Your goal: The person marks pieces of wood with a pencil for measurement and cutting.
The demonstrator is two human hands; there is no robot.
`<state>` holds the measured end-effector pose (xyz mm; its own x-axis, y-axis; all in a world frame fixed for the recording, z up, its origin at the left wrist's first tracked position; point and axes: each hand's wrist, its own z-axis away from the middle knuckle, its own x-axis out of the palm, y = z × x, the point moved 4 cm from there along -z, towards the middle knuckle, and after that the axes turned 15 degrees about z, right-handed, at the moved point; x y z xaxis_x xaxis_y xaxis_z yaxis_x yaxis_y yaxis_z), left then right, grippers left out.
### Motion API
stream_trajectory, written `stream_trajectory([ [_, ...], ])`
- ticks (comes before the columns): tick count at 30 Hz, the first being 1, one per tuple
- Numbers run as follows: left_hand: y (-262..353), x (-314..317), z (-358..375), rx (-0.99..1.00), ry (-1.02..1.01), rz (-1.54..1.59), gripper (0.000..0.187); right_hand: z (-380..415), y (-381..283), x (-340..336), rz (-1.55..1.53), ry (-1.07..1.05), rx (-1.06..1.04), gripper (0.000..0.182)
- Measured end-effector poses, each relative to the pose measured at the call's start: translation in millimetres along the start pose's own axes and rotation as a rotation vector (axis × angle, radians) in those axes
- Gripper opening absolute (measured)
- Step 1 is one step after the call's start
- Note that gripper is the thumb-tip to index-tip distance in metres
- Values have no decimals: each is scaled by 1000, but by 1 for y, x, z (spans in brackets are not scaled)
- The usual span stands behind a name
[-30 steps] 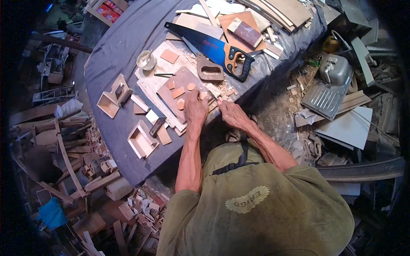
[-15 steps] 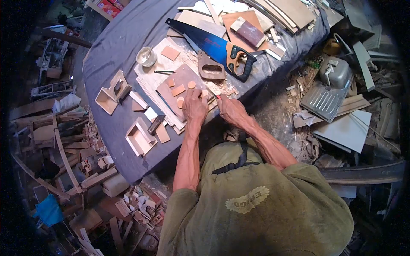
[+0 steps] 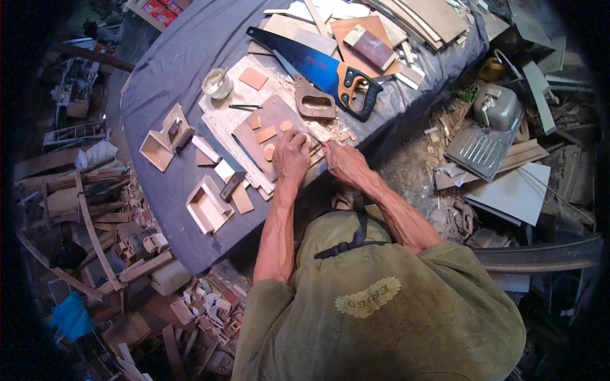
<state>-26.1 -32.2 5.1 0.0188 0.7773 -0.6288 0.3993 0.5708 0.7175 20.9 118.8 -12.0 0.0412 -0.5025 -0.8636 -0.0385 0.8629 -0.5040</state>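
Note:
Near the table's front edge, my left hand is closed over the board's edge, its fingers pressed together on something I cannot make out. My right hand grips a tool with a red handle, whose tip points toward my left hand. Beside my left hand lie small round wooden discs and rectangular pieces on a brown board. A dark pencil rests behind them. Just beyond the hands is a wooden saw handle.
A blue handsaw with a black and orange handle lies behind. To the left are a glass jar, open wooden boxes and a hammer. Wood scraps and a metal sink are on the floor.
My left hand has shifted very slightly, and a little more of the tool shows between the hands. The objects on the table lie as before.

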Motion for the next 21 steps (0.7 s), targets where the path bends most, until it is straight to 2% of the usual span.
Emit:
stream_trajectory([
  [2, -1, 0, 0, 78, 5, -6, 12, 0, -4, -6, 26, -18, 20, 28],
  [5, -2, 0, 0, 150, -8, -5, 10, -6, 14, 18, -168, -80, 94, 29],
  [8, -3, 1, 0, 194, -37, 11, 8, -11, 2, 4, 57, -104, -46, 30],
  [10, -3, -1, -2, 217, -42, 8, 7, -10, -2, 0, 32, -115, -16, 29],
  [14, 0, 2, -1, 223, -22, -25, 8, 5, -8, 13, 6, -62, 84, 28],
  [17, 1, 4, 3, 208, -17, -40, 8, 14, -14, 11, -20, -136, 181, 29],
  [21, 3, 4, -5, 191, -9, -74, 7, 32, -7, 11, -12, -119, 220, 30],
])
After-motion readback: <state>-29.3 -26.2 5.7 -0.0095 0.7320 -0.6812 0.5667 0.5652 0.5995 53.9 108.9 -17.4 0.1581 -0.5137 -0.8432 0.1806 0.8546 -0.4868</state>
